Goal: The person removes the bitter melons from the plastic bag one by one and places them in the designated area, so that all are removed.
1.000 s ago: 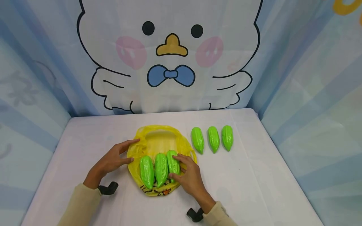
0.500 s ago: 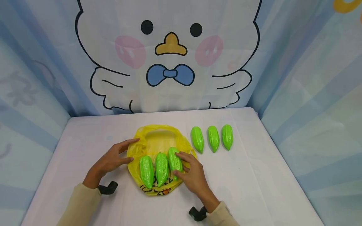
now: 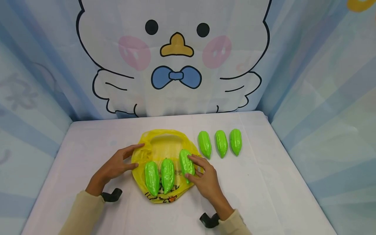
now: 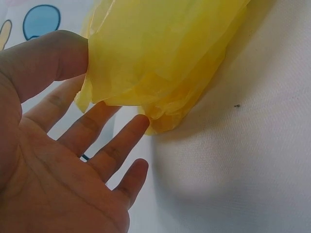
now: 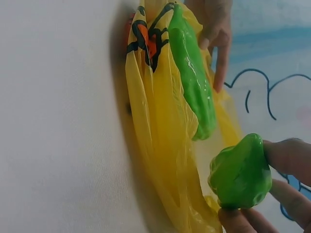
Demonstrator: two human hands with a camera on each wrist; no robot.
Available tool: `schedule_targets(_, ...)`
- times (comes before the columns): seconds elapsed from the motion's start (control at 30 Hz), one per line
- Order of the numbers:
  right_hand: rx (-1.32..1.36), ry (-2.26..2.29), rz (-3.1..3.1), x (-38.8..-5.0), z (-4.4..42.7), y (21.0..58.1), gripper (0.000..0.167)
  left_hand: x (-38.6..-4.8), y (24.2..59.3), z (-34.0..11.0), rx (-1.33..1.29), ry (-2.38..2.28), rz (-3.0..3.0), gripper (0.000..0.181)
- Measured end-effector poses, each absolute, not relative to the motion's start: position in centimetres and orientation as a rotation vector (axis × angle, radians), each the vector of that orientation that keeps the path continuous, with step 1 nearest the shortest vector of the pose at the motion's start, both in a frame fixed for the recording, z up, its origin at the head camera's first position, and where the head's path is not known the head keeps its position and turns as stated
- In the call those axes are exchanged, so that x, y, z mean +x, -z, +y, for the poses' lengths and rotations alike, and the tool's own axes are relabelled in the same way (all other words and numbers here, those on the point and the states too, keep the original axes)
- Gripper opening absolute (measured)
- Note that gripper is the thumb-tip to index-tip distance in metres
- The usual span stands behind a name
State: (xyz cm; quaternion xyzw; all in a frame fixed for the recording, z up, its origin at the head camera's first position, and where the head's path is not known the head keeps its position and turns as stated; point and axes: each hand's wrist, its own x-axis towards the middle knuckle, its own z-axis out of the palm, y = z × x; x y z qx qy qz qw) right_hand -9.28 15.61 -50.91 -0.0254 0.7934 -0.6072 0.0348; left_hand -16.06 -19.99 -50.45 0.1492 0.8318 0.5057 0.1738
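Fruit (image 3: 185,160), shiny and green, is pinched by the right hand (image 3: 208,181) over the yellow bag (image 3: 165,147) in the head view; two fruits (image 3: 167,176) rest in or on it, and three others (image 3: 221,144) lie on the desk (image 3: 264,195). From the left wrist, the left hand's (image 4: 63,160) loose fingers just touch the bag, so it could slip. From the right wrist, the pinched fruit looks slick; a weak squeeze could drop it.

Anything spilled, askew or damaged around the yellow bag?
Nothing looks spilled or damaged. The oddity: a small dark speck on the white tablecloth near the yellow plastic bag, in the left wrist view, stray against plain cloth; dirt or mark, I can't tell.
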Motion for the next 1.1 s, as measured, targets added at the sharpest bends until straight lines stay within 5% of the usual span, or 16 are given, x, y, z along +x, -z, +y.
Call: schedule_targets(1.1, 0.084, 1.939, 2.494, -8.8, 20.2, 51.2, 0.068, -16.1, 50.5, -19.8, 0.413, -1.403, 2.369, 0.073)
